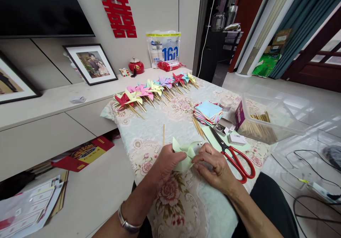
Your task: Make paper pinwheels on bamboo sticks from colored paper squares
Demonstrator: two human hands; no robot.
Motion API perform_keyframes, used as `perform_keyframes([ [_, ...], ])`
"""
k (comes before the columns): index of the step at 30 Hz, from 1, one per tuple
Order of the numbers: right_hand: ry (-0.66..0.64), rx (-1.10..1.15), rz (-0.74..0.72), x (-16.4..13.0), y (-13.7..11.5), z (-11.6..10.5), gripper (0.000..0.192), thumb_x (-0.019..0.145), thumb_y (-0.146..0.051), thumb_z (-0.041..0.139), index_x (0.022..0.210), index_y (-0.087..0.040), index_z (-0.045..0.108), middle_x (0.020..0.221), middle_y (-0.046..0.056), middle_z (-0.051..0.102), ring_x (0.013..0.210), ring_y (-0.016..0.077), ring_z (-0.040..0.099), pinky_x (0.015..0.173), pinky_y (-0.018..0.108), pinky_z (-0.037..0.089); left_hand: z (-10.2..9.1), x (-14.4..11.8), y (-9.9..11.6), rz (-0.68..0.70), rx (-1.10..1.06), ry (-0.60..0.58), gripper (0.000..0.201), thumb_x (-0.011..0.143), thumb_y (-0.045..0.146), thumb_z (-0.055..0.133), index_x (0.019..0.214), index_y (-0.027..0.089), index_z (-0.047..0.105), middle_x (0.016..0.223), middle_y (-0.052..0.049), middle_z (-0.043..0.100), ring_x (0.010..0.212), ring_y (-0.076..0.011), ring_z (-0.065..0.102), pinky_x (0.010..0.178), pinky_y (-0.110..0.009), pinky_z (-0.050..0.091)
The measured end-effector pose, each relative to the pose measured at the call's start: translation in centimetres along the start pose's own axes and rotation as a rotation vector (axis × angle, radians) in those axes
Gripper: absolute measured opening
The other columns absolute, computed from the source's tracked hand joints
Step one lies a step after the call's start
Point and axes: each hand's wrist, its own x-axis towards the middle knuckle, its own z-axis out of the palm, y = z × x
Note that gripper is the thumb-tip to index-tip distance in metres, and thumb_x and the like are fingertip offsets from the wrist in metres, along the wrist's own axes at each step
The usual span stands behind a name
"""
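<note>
Between my hands is a light green paper (183, 165), with its corners folded in toward the middle like a pinwheel. My left hand (169, 160) grips it, thumb pressed over the folds. My right hand (213, 165) pinches at the paper's right edge with thumb and forefinger. Small shiny specks show by the right fingers; what they are I cannot make out. A thin wooden stick (163, 135) lies just beyond my left hand. To the right of my right hand are red-handled scissors (236, 156), their blades over a flat green sheet.
Finished pinwheels (154, 88) on sticks lie in a row along the table's far edge. A stack of coloured paper squares (208, 111), loose sticks (198, 127), an open box of small metal pins (223, 127) and a clear bin of sticks (261, 124) stand at right. A low cabinet (87, 115) borders the left.
</note>
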Motion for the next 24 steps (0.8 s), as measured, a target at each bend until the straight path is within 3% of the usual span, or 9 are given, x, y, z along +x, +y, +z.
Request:
perform_keyframes([
  [8,-0.074,0.092,0.174,0.05,0.03,0.15,0.01,0.085,-0.016,0.06,0.077,-0.02,0.065,0.077,0.001,0.051,0.074,0.0171,0.053,0.066,0.029,0.04,0.81,-0.05,-0.05,0.019,0.148,0.078,0.014,0.059,0.02,0.063,0.072,0.014,0.062,0.065,0.002,0.056,0.057,-0.0108,0.045,0.05,-0.022,0.033],
  [24,-0.053,0.112,0.335,0.21,0.63,0.73,0.016,0.08,-0.014,0.059,0.067,-0.02,0.055,0.07,-0.003,0.045,0.064,0.0134,0.044,0.058,0.025,0.033,0.82,0.03,-0.11,-0.006,0.137,-0.011,0.015,0.058,0.02,0.065,0.072,0.014,0.063,0.065,0.003,0.057,0.058,-0.0111,0.047,0.052,-0.022,0.037],
])
